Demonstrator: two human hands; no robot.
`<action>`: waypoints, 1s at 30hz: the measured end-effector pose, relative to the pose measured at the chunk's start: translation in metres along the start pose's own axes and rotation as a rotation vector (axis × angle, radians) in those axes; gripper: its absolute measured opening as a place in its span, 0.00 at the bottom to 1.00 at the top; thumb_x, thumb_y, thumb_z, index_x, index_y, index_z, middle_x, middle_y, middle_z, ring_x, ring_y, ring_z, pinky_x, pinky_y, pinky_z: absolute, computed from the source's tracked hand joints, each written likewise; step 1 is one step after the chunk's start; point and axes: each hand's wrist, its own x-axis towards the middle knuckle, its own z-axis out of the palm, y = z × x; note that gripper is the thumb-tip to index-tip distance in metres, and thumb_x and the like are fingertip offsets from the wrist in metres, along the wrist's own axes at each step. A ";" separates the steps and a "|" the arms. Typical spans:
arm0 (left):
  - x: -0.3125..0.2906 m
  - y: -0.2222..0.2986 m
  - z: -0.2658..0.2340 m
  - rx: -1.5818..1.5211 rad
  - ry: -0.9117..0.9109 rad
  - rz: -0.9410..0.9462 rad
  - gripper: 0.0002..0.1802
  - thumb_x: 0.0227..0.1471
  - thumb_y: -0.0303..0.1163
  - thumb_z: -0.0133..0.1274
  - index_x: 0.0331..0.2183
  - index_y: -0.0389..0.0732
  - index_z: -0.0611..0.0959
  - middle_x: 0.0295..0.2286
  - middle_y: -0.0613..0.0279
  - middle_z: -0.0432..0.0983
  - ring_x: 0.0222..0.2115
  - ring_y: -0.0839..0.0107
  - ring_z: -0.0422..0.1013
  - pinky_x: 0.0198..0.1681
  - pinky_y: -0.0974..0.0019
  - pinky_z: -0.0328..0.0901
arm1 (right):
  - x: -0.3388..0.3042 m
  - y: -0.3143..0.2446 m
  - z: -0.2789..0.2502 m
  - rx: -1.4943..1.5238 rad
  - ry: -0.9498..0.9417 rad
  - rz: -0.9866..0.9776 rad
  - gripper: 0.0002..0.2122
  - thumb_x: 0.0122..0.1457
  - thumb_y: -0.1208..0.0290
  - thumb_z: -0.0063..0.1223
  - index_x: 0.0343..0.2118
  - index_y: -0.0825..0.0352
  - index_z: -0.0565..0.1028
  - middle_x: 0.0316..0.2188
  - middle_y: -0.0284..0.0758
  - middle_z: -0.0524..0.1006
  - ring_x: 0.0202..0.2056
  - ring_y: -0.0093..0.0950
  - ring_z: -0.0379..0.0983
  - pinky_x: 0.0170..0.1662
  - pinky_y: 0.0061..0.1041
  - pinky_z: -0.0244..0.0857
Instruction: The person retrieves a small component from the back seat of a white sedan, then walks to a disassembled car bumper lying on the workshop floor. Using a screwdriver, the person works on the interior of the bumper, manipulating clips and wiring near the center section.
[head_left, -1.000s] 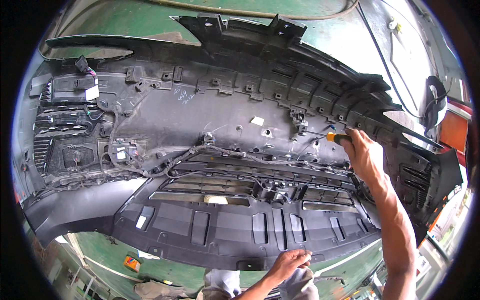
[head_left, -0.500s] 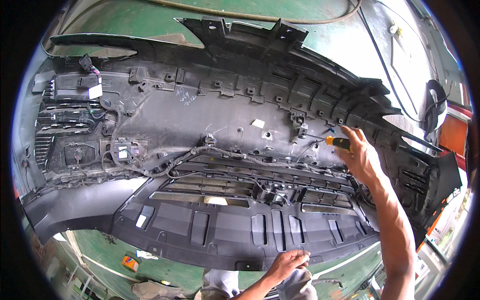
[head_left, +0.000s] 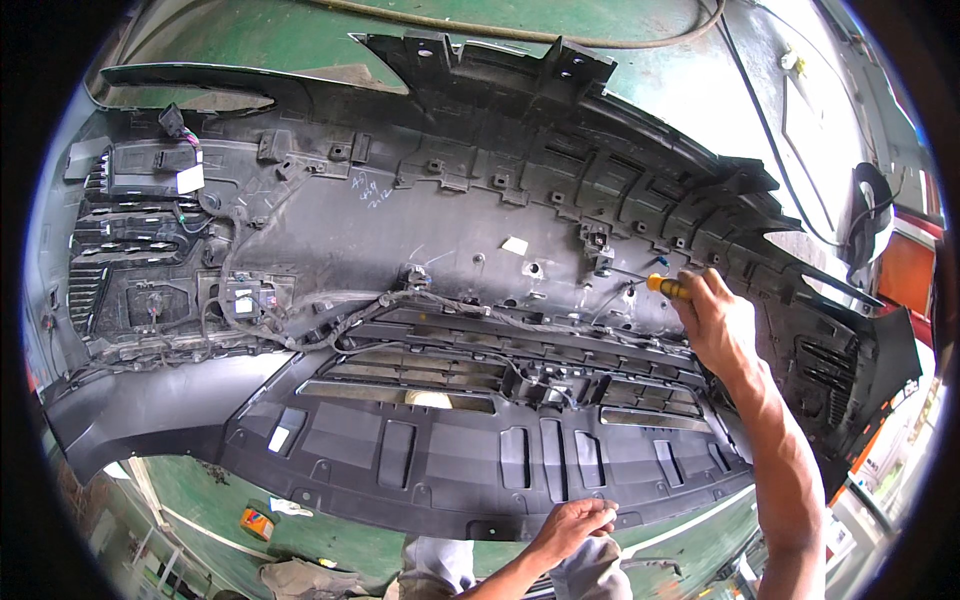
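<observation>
right forearm (head_left: 784,450) stretched forward, right hand (head_left: 722,325) clenched — left hand (head_left: 570,530) low, loosely curled

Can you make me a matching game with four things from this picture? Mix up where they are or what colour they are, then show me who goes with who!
Things:
1. Screwdriver
2. Left hand
3. Floor
4. Hose

Places and colours:
A. At the near edge of the big black panel
B. Green
C. Curving across the top of the picture
D. Gripped in the right hand

Right pairs: 1-D, 2-A, 3-B, 4-C
</observation>
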 end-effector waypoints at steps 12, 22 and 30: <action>-0.001 0.004 -0.001 -0.027 0.000 0.002 0.21 0.64 0.40 0.53 0.49 0.32 0.82 0.34 0.63 0.81 0.34 0.78 0.77 0.42 0.75 0.71 | -0.001 -0.004 0.003 0.034 0.072 0.160 0.10 0.62 0.66 0.57 0.40 0.67 0.77 0.35 0.43 0.79 0.32 0.45 0.78 0.33 0.38 0.72; -0.001 0.005 -0.002 -0.014 -0.009 -0.027 0.22 0.63 0.41 0.54 0.49 0.32 0.81 0.36 0.60 0.81 0.38 0.75 0.77 0.45 0.72 0.72 | -0.004 -0.013 0.004 -0.114 -0.143 0.228 0.13 0.57 0.71 0.60 0.46 0.64 0.77 0.43 0.36 0.75 0.39 0.40 0.78 0.39 0.34 0.72; 0.001 0.001 -0.004 -0.032 -0.012 -0.011 0.22 0.64 0.40 0.54 0.49 0.31 0.81 0.37 0.60 0.81 0.38 0.75 0.77 0.44 0.71 0.73 | -0.012 -0.016 0.002 0.000 0.099 -0.107 0.15 0.58 0.68 0.61 0.47 0.65 0.75 0.45 0.41 0.76 0.35 0.45 0.79 0.37 0.37 0.74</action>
